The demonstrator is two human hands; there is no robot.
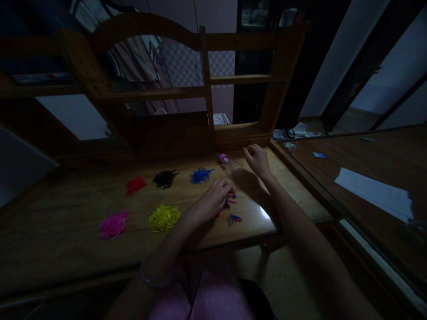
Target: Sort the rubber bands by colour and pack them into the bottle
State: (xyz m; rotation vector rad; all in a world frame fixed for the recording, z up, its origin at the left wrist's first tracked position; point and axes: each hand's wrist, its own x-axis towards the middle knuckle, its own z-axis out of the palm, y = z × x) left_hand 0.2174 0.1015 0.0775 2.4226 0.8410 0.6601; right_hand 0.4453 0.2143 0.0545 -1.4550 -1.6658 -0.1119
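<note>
My left hand [217, 194] rests low over the wooden desk, its fingers curled down with their tips hidden. Small blue and pink pieces [231, 202] show beside its fingertips; whether they are held or lying there is unclear. A little mixed heap of coloured pieces [234, 219] lies closer to the desk's front edge. My right hand [256, 160] is raised farther back, fingers bent together, and anything inside them is too small to see. Left of it, a clear bottle with a pink cap [223, 158] lies on its side.
Sorted piles of thin strips lie to the left: red [135, 185], black [165, 178], blue [201, 175], pink [114, 225] and yellow [163, 218]. A wooden shelf frame [208, 89] rises behind the desk. Papers [373, 191] lie on a brown surface at right.
</note>
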